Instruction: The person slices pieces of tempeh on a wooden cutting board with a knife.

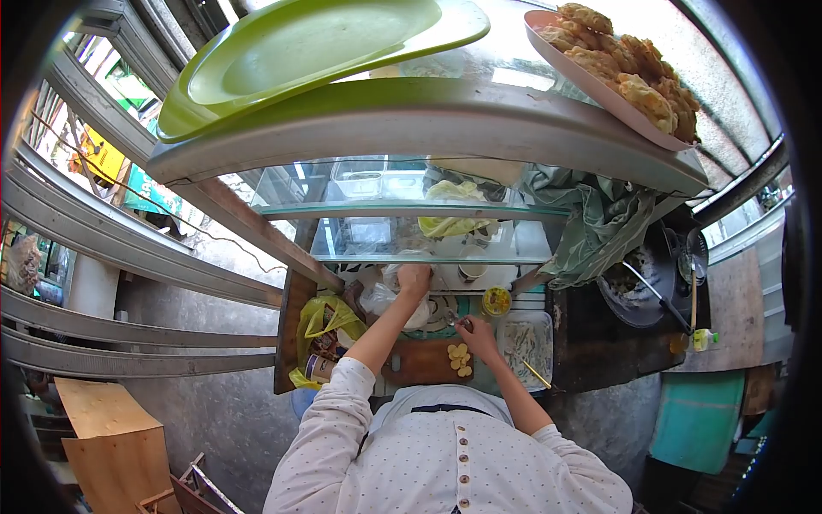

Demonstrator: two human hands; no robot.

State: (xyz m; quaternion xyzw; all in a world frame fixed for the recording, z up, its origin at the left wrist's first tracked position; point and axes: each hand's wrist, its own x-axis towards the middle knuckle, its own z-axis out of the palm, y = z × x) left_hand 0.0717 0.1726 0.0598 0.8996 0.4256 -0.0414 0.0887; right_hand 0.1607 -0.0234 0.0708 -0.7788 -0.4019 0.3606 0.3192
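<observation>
My left hand [415, 280] is closed on the gathered top of a clear plastic bag [378, 300] with white contents, under the glass shelves. My right hand [476, 335] holds what looks like a spoon [452, 319], its metal end over a pale round plate or bowl [440, 310] beside the bag. What the bowl contains is too small to tell. Just below sits a wooden cutting board [415, 361] with several pale yellow slices [460, 358]. A small jar of yellow stuff [496, 301] stands near my right hand.
A rectangular tray [525, 319] of whitish mixture lies at right, a yellow-handled utensil [537, 374] across it. Further right are a wok [638, 295] and ladle. A yellow bag [318, 319] is at left. Overhead stand a green platter [308, 60] and a plate of fried pieces [634, 73].
</observation>
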